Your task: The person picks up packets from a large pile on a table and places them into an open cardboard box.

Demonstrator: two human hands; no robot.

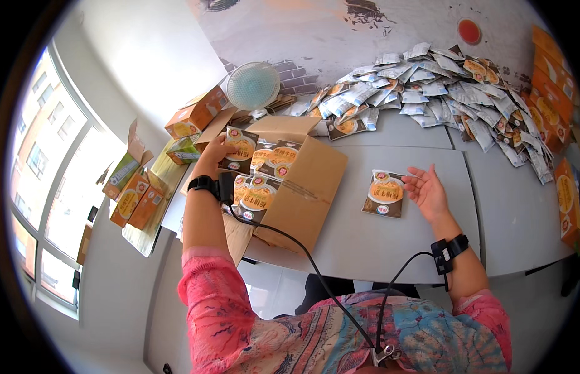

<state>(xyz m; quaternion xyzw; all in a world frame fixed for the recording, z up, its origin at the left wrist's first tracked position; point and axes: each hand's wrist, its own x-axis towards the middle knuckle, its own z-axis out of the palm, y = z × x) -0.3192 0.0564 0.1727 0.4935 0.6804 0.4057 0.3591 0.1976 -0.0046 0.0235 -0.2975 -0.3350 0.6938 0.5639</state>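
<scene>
My left hand [218, 152] grips a brown printed food pouch [240, 148] by its side, over the far left part of an open cardboard box [308, 191]. Inside the box, more pouches of the same print [258, 196] lie face up in rows. To the right of the box, a single pouch [384, 194] rests flat on the grey table [346, 248]. My right hand [425, 191] hovers just right of that pouch, palm turned up and fingers spread, with nothing in it.
A large heap of pouches [411, 89] covers the table's far side. Orange cartons [547, 112] stand at the right edge. By the window, more cartons [135, 201] sit on a low board, and a round fan [253, 86] stands behind the box. Black cables [313, 262] run from both wrists.
</scene>
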